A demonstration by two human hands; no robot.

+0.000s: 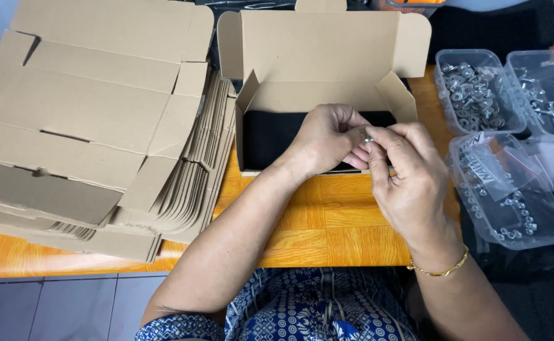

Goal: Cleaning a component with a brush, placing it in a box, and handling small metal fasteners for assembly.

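My left hand (325, 140) and my right hand (408, 180) meet over the front edge of an open cardboard box (318, 63) with a black lining inside. Between the fingertips of both hands I pinch a small silver metal part (368, 138), which looks like a screw or bolt. My right wrist wears a thin gold bracelet (441, 271). Which hand bears most of the part I cannot tell; both sets of fingers touch it.
A tall stack of flat unfolded cardboard boxes (94, 120) fills the left of the orange wooden table (327, 227). At the right stand three clear plastic tubs of metal hardware (472, 95) (545, 88) (510, 196), one holding small plastic bags.
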